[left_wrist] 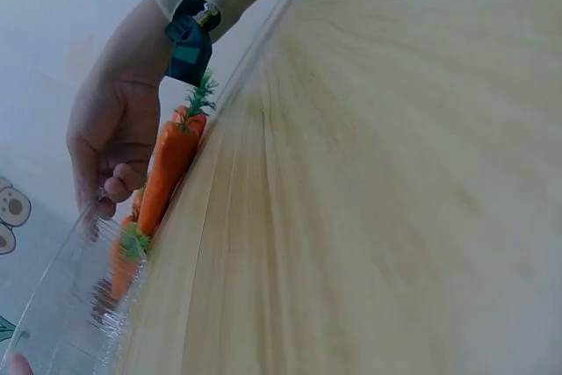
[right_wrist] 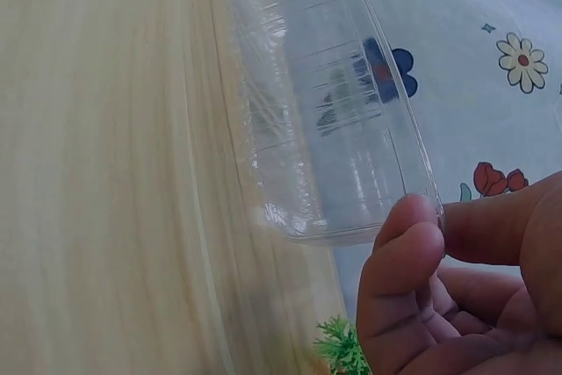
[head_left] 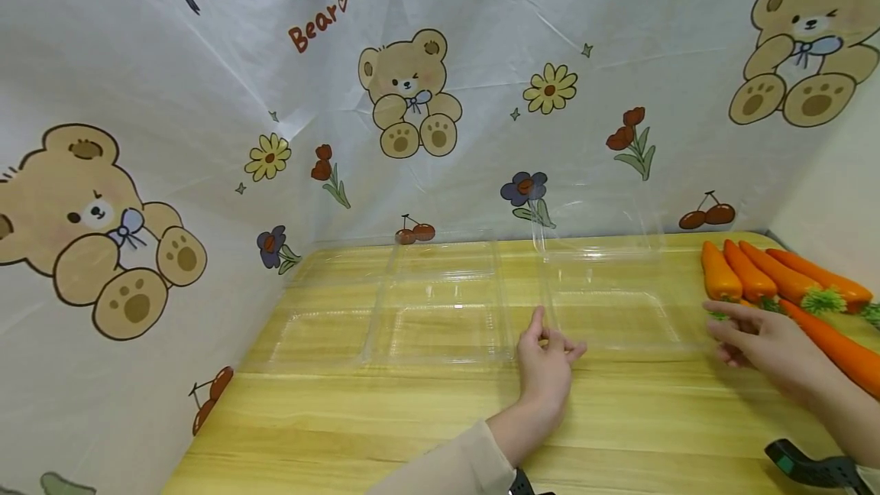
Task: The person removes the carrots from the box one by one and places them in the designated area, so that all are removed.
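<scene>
A clear plastic container [head_left: 605,319] with its lid [head_left: 598,228] raised at the back sits on the wooden table in the head view. My left hand [head_left: 546,361] grips its near left corner; only a fingertip [left_wrist: 19,364] of that hand shows in the left wrist view, by the container wall [left_wrist: 66,305]. At the right side, my right hand [head_left: 763,342] pinches the container's rim. The right wrist view shows thumb and index finger [right_wrist: 411,243] closed on this thin rim, the other fingers curled. Orange carrots [head_left: 784,273] with green tops lie just beyond the right hand.
Two more clear plastic containers stand to the left, one [head_left: 440,327] in the middle and one [head_left: 319,334] farther left. A cloth backdrop [head_left: 481,121] printed with bears and flowers rises behind the wooden table [head_left: 330,418]. A white wall surface [head_left: 839,189] borders the right side.
</scene>
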`<action>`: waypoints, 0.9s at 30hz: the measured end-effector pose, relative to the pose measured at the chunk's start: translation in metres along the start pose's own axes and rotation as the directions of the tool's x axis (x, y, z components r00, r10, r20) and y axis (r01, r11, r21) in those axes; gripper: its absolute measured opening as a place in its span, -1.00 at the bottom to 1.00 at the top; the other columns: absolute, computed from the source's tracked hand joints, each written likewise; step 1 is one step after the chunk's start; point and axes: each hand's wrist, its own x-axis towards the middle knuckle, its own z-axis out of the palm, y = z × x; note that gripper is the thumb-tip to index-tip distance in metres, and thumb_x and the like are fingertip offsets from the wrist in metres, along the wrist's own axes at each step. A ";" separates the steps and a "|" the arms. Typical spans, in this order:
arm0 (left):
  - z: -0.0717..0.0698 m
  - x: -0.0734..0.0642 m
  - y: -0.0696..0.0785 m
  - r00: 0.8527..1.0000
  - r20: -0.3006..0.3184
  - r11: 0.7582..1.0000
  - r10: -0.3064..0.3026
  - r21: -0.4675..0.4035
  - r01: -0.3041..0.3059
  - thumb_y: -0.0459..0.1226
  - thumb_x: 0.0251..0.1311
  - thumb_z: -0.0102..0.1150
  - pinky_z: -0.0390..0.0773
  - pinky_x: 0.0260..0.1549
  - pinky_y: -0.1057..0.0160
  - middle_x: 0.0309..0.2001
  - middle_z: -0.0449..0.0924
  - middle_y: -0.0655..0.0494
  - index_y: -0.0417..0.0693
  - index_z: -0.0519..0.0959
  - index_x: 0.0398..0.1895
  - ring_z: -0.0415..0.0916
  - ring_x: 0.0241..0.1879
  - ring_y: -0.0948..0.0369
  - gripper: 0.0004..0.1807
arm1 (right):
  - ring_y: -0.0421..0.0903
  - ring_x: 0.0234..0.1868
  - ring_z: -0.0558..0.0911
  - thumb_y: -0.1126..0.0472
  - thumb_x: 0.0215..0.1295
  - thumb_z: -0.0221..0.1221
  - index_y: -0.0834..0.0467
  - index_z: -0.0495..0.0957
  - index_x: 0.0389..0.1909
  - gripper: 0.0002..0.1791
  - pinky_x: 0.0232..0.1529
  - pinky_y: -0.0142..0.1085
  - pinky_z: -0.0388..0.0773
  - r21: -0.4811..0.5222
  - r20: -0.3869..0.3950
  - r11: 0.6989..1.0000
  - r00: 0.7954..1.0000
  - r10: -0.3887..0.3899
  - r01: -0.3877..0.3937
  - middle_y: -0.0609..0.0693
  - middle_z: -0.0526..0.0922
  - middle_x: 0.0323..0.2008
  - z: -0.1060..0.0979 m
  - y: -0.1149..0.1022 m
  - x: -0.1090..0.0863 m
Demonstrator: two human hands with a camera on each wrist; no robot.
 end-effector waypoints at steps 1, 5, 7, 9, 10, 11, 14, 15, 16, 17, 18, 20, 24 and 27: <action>0.000 -0.001 0.000 1.000 -0.001 1.000 -0.004 0.000 0.004 -0.53 0.48 -0.08 0.77 0.01 0.18 -0.11 0.26 -0.03 -0.13 0.25 0.57 0.63 -0.24 0.09 -0.38 | -0.06 -0.41 0.62 0.02 0.64 0.01 0.41 0.05 0.58 -0.25 -0.38 -0.29 0.69 -0.004 -0.005 1.000 1.000 0.002 -0.002 0.04 0.63 -0.32 0.001 0.000 -0.001; -0.002 -0.006 0.001 0.999 0.016 0.999 -0.033 -0.009 0.033 -0.55 0.47 -0.09 0.77 0.02 0.17 -0.01 0.28 -0.06 -0.09 0.24 0.59 0.64 -0.20 0.06 -0.36 | -0.06 -0.43 0.58 0.00 0.65 -0.03 0.44 0.03 0.57 -0.24 -0.44 -0.28 0.61 -0.037 -0.021 0.999 1.000 0.005 -0.006 0.06 0.60 -0.34 0.003 0.001 -0.005; -0.003 -0.009 0.002 0.998 0.027 0.998 -0.053 -0.015 0.053 -0.55 0.46 -0.09 0.77 0.01 0.18 0.01 0.28 -0.07 -0.07 0.23 0.59 0.62 -0.19 0.07 -0.34 | -0.05 -0.44 0.56 0.00 0.66 -0.05 0.45 0.02 0.57 -0.25 -0.46 -0.27 0.58 -0.049 -0.026 0.999 1.000 0.008 -0.010 0.07 0.58 -0.35 0.003 0.002 -0.007; -0.003 -0.012 0.003 0.997 0.035 0.997 -0.073 -0.029 0.074 -0.55 0.47 -0.09 0.77 0.02 0.17 0.07 0.29 -0.05 -0.05 0.23 0.60 0.57 -0.18 0.10 -0.34 | -0.05 -0.45 0.55 0.01 0.67 -0.06 0.45 0.03 0.56 -0.26 -0.47 -0.27 0.57 -0.058 -0.027 0.998 1.000 0.009 -0.010 0.08 0.57 -0.36 0.003 0.003 -0.009; -0.004 -0.013 0.004 0.996 0.040 0.996 -0.082 -0.036 0.083 -0.55 0.46 -0.08 0.77 0.03 0.17 0.00 0.27 -0.05 -0.05 0.23 0.60 0.54 -0.18 0.11 -0.33 | -0.05 -0.45 0.54 0.02 0.67 -0.07 0.45 0.02 0.56 -0.27 -0.47 -0.27 0.56 -0.057 -0.024 0.998 1.000 0.009 -0.010 0.08 0.56 -0.37 0.003 0.004 -0.010; -0.004 -0.014 0.005 0.995 0.041 0.995 -0.086 -0.042 0.088 -0.56 0.45 -0.08 0.77 0.03 0.17 -0.02 0.25 -0.03 -0.06 0.22 0.60 0.52 -0.19 0.13 -0.33 | -0.05 -0.45 0.53 0.02 0.68 -0.07 0.45 0.02 0.56 -0.27 -0.48 -0.27 0.55 -0.054 -0.018 0.998 1.000 0.010 -0.011 0.08 0.56 -0.36 0.003 0.004 -0.011; -0.006 -0.018 0.007 0.994 0.047 0.993 -0.100 -0.058 0.103 -0.57 0.44 -0.06 0.76 0.06 0.14 -0.06 0.20 0.03 -0.08 0.21 0.60 0.45 -0.19 0.15 -0.31 | -0.04 -0.43 0.53 0.01 0.67 -0.07 0.44 0.00 0.57 -0.26 -0.47 -0.26 0.54 -0.046 0.000 0.999 1.000 0.017 -0.017 0.08 0.55 -0.35 0.002 0.006 -0.012; -0.007 -0.019 0.008 0.994 0.049 0.993 -0.102 -0.062 0.105 -0.58 0.43 -0.06 0.76 0.06 0.13 -0.08 0.19 0.04 -0.09 0.21 0.60 0.44 -0.19 0.16 -0.31 | -0.04 -0.43 0.52 0.00 0.67 -0.07 0.44 -0.01 0.57 -0.25 -0.47 -0.25 0.53 -0.040 0.007 0.999 1.000 0.019 -0.019 0.08 0.54 -0.35 0.002 0.007 -0.013; -0.008 -0.020 0.008 0.993 0.052 0.992 -0.105 -0.066 0.108 -0.58 0.42 -0.06 0.76 0.06 0.13 -0.13 0.15 0.06 -0.09 0.21 0.60 0.43 -0.19 0.16 -0.30 | -0.04 -0.42 0.52 0.01 0.68 -0.07 0.44 -0.02 0.58 -0.25 -0.46 -0.25 0.53 -0.035 0.014 0.999 1.000 0.022 -0.021 0.08 0.54 -0.34 0.002 0.007 -0.013; -0.009 -0.021 0.008 0.993 0.058 0.992 -0.106 -0.065 0.110 -0.58 0.43 -0.05 0.76 0.07 0.12 -0.14 0.14 0.07 -0.10 0.20 0.61 0.42 -0.19 0.16 -0.30 | -0.04 -0.42 0.52 0.00 0.68 -0.07 0.44 -0.03 0.58 -0.24 -0.46 -0.25 0.54 -0.029 0.019 0.999 1.000 0.024 -0.024 0.07 0.53 -0.33 0.002 0.007 -0.013; -0.010 -0.022 0.009 0.992 0.065 0.992 -0.105 -0.065 0.110 -0.57 0.43 -0.05 0.75 0.08 0.12 -0.14 0.14 0.07 -0.10 0.19 0.61 0.41 -0.18 0.16 -0.30 | -0.04 -0.42 0.52 0.01 0.68 -0.07 0.44 -0.03 0.58 -0.25 -0.46 -0.25 0.54 -0.025 0.022 0.999 0.999 0.026 -0.025 0.07 0.53 -0.33 0.002 0.008 -0.014; -0.012 -0.024 0.010 0.992 0.079 0.992 -0.102 -0.061 0.107 -0.57 0.43 -0.05 0.75 0.09 0.11 -0.14 0.16 0.06 -0.11 0.17 0.61 0.41 -0.17 0.15 -0.29 | -0.05 -0.42 0.53 0.03 0.68 -0.07 0.45 -0.04 0.58 -0.25 -0.46 -0.25 0.56 -0.018 0.024 1.000 0.999 0.026 -0.025 0.07 0.53 -0.32 0.002 0.008 -0.014; -0.015 -0.027 0.013 0.990 0.096 0.993 -0.101 -0.055 0.106 -0.57 0.44 -0.05 0.74 0.10 0.13 -0.11 0.21 0.04 -0.11 0.15 0.62 0.43 -0.14 0.15 -0.29 | -0.06 -0.42 0.53 0.05 0.68 -0.06 0.47 -0.03 0.57 -0.26 -0.46 -0.25 0.57 -0.005 0.023 1.000 1.000 0.021 -0.021 0.05 0.54 -0.31 0.004 0.009 -0.015; -0.016 -0.029 0.016 0.990 0.099 0.993 -0.103 -0.053 0.109 -0.56 0.45 -0.05 0.74 0.10 0.15 -0.08 0.21 0.03 -0.12 0.14 0.62 0.44 -0.13 0.15 -0.30 | -0.05 -0.42 0.52 0.06 0.66 -0.02 0.39 0.04 0.57 -0.30 -0.47 -0.24 0.56 0.024 0.016 1.000 1.000 0.012 -0.013 0.05 0.54 -0.31 0.005 0.011 -0.014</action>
